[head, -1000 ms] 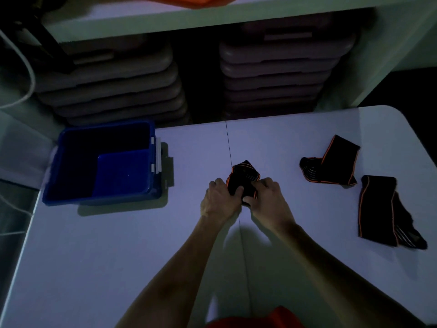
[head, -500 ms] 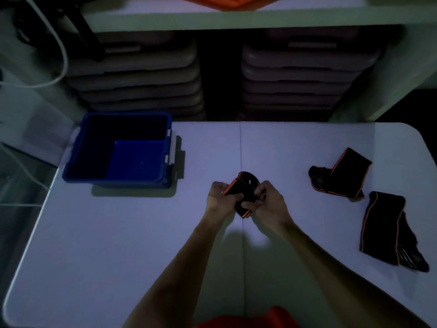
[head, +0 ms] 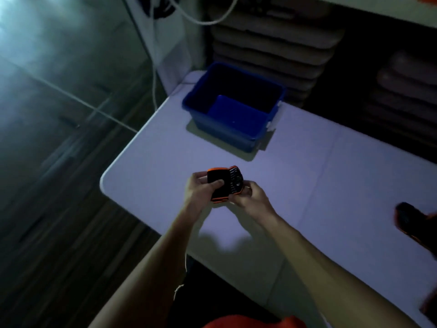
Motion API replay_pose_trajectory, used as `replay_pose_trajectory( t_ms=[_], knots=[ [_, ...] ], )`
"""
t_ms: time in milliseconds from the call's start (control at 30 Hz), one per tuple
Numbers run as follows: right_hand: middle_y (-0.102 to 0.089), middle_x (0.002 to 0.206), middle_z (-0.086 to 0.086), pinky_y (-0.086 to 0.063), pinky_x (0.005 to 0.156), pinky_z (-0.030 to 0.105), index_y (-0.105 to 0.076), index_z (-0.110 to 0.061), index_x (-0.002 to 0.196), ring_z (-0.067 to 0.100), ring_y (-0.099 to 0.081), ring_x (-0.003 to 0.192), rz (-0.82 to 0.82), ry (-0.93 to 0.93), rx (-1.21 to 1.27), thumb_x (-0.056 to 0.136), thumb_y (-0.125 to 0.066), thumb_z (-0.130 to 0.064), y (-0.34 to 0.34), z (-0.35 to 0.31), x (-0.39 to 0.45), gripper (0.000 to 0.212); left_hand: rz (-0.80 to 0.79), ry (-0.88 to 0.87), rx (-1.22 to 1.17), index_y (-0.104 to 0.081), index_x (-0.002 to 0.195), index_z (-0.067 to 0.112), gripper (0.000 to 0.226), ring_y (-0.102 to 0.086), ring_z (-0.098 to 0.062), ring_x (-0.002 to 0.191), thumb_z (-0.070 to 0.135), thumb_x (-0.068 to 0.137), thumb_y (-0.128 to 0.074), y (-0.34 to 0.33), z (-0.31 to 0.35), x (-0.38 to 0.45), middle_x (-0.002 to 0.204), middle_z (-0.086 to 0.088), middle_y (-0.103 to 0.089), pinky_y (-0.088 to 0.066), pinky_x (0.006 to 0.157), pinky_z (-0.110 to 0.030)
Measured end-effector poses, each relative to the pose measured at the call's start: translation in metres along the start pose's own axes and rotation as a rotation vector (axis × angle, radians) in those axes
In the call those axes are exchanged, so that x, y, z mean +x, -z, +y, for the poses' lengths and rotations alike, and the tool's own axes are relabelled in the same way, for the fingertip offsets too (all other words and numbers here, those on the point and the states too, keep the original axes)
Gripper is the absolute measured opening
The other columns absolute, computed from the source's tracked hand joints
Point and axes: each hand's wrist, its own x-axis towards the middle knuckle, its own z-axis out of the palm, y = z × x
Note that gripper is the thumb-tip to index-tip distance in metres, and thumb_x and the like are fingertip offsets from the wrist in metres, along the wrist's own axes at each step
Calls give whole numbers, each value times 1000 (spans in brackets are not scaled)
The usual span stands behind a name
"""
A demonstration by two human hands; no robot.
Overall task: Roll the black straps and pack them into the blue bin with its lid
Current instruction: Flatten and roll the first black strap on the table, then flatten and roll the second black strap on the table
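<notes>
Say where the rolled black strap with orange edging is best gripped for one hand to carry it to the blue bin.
Probably across the curved outer wrap, fingers pinning the loose end. The rolled black strap with orange edging sits between the left hand and right hand, orange edges at its ends. The left hand already clamps its flank, on the side nearer the open blue plastic bin. Squeezing the ends could let it unroll.

A rolled black strap (head: 224, 183) with orange edging is held above the white table. The blue bin (head: 233, 107) sits open and empty near the far corner. Another black strap (head: 411, 221) lies flat at the right edge.
</notes>
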Motion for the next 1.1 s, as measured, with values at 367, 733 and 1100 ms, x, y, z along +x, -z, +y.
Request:
replay_pose_trajectory(
  t_ms=[367, 733, 1100],
  knots=[
    [-58, 90, -8, -38, 55, 19, -42, -22, 115, 2, -55, 75, 66, 40, -222, 90, -66, -20, -56, 13, 16, 35, 44, 52, 237, -55, 118, 5, 49, -71, -31, 86, 19, 77, -77, 47, -18, 38, 112, -17, -66, -61, 58, -44],
    [-61, 107, 9, -49, 65, 27, -46, -23, 121, 23, -66, 91, 191, 64, -69, 91, -63, -21, -14, 23, -8, 35, 148, -400, 719, -43, 136, 19, 56, -37, -25, 125, 30, 84, -61, 14, 1, -12, 133, -6, -43, -39, 105, -44],
    [-66, 85, 6, -49, 58, 25, -67, -15, 101, 18, -64, 75, 670, 78, 353, 93, -62, -10, 145, 65, -111, 11, -549, -662, 720, -57, 102, 22, 21, -68, -24, 81, 31, 83, -59, -167, -2, -98, 92, -1, -65, -56, 74, -41]
  ],
)
